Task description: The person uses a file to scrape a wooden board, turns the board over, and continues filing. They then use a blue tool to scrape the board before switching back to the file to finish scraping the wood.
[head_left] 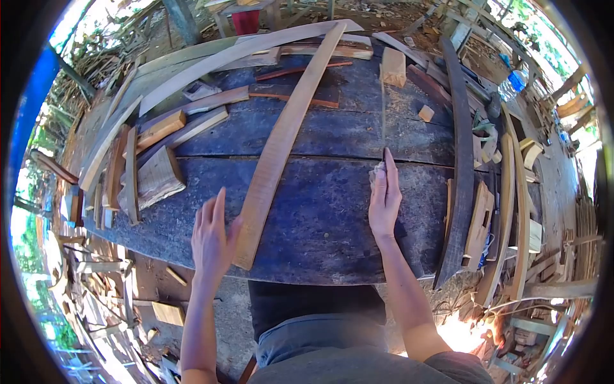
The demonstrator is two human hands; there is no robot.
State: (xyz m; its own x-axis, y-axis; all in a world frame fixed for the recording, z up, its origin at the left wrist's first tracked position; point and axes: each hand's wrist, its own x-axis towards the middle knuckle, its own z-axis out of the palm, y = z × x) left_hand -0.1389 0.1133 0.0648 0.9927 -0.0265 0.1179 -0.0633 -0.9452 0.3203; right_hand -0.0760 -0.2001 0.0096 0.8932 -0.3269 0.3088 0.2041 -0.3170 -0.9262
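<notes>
My left hand (213, 240) is open over the near side of the workbench, its fingers stretched out and the thumb right at the edge of a long pale plank (281, 153). That plank lies slantwise across the bench, its near end close to the front edge. In my right hand (385, 201) is what looks like a handsaw (384, 121), its thin blade seen edge-on and pointing away from me. My fingers hide most of its handle. The blade's far end reaches toward a wooden block (393, 66), with sawdust beside it.
Curved and straight wood pieces (160, 128) crowd the bench's left side. A long dark board (462, 160) runs along the right, with more strips (505, 211) beyond. A small wood cube (426, 113) sits near the block. At the back stands a red bucket (245, 22).
</notes>
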